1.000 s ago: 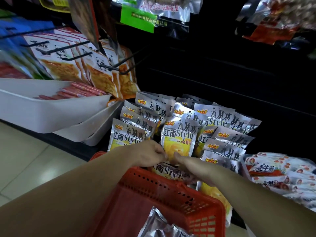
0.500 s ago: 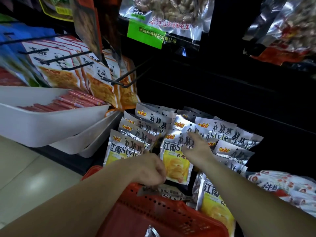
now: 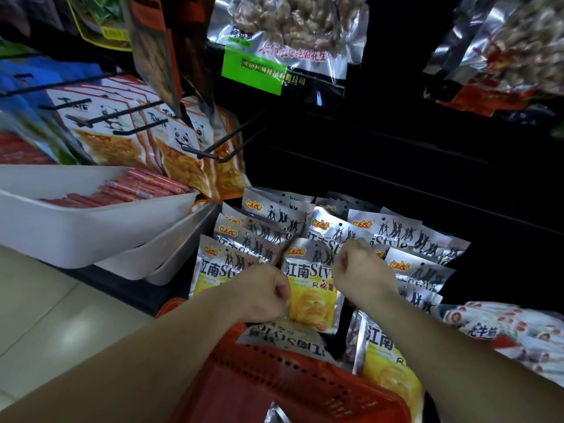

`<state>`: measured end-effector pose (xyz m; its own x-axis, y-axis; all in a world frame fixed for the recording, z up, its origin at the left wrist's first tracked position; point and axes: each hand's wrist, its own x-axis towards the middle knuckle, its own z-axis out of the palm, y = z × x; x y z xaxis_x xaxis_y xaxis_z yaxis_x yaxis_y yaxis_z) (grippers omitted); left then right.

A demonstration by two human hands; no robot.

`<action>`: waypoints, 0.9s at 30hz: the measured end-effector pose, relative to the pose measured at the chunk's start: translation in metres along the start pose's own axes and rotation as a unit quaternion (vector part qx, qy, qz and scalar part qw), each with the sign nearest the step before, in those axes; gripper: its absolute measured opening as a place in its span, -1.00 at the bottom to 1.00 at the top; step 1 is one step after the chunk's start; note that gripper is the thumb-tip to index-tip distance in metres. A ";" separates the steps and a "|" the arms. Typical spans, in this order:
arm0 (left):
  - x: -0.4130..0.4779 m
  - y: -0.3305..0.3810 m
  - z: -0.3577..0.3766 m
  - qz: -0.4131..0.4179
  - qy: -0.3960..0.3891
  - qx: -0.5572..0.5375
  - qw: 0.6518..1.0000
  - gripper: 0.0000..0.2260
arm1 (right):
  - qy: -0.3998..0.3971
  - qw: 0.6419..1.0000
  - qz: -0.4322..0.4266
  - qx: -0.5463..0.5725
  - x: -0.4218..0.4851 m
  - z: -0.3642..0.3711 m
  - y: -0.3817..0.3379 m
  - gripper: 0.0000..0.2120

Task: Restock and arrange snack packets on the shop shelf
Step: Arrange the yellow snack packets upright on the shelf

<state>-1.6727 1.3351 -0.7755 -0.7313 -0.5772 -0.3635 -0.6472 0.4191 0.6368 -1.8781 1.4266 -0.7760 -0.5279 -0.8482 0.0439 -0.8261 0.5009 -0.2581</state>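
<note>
While the left hand pinches the lower left edge of the front snack packet with curled fingers, the right hand is clenched over its upper right edge, its fingertips hidden behind the knuckles. That packet is a flat, crinkly foil pouch, silver on top with black dancing figures and yellow below. It stands upright at the front of the dark shop shelf. Behind it and to both sides, matching foil packets overlap in slanted rows like shingles. One more packet lies upside down across the rim of the red plastic basket, whose perforated wall sits just below the wrists. Another leans at the basket's right side. To the left, smooth white plastic bins hold thin red sausage sticks. Above them, glossy panda-printed pouches hang on black wire hooks. A clear bag of peanuts hangs overhead.
</note>
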 end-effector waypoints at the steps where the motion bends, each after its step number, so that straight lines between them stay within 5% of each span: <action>1: 0.000 -0.001 -0.002 -0.003 0.009 0.000 1.000 -0.83 | 0.008 1.000 -0.003 0.015 -0.004 -0.005 -0.001 -0.91; 4: 0.000 -0.003 -0.006 -0.029 0.044 -0.034 0.998 -0.81 | -0.039 0.983 0.020 0.176 -0.017 -0.028 -0.006 -0.90; 9: -0.026 0.015 -0.021 -0.069 0.166 -0.228 0.957 -0.78 | -0.115 0.906 0.067 0.402 -0.042 -0.087 -0.021 -0.76; 15: -0.085 0.072 -0.050 0.021 0.116 -0.410 0.904 -0.61 | -0.060 0.823 0.136 0.548 -0.084 -0.147 -0.043 -0.83; 18: -0.119 0.100 -0.054 0.046 0.162 -0.431 0.886 -0.68 | -0.017 0.818 0.133 0.559 -0.115 -0.172 -0.052 -0.93; 22: -0.162 0.125 -0.049 0.074 0.227 -0.430 0.871 -0.73 | -0.033 0.834 0.103 0.541 -0.164 -0.191 -0.056 -0.47; 27: -0.181 0.127 -0.039 0.065 0.302 -0.478 0.822 -0.78 | -0.128 0.791 0.083 0.593 -0.175 -0.180 -0.057 -0.72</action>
<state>-1.6144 1.4656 -0.6022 -0.3541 -0.9347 -0.0297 0.1040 -0.0709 0.9921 -1.7740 1.5775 -0.5955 -0.4272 -0.8709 -0.2430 0.0953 0.2239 -0.9699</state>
